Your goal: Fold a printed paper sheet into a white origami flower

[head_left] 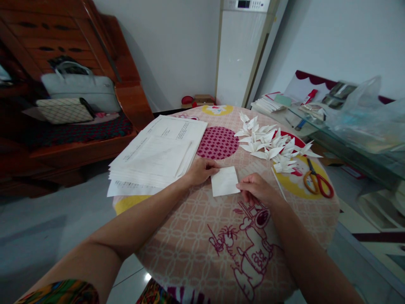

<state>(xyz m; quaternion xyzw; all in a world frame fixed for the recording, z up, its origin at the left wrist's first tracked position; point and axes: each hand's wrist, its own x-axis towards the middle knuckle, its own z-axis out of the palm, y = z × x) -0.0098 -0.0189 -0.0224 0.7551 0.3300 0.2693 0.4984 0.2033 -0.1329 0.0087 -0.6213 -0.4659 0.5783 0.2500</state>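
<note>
Paper square (225, 182) sits over the cloth-covered surface (177, 240), its upper-left corner pinched in the grip of the left hand (202, 169), its right edge pinched by the right hand (257, 188). Printed sheets (152, 147) are stacked left; origami cranes (268, 152) and scissors (312, 171) lie right.

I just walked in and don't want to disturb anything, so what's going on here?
A person sits or stands at a cloth-covered table, holding a small white paper piece by its opposite sides, with the left hand and right hand. A stack of large sheets lies to the left. To the right is a cluster of pointed, folded white paper shapes, with scissors beside them, touched by neither hand.
</note>
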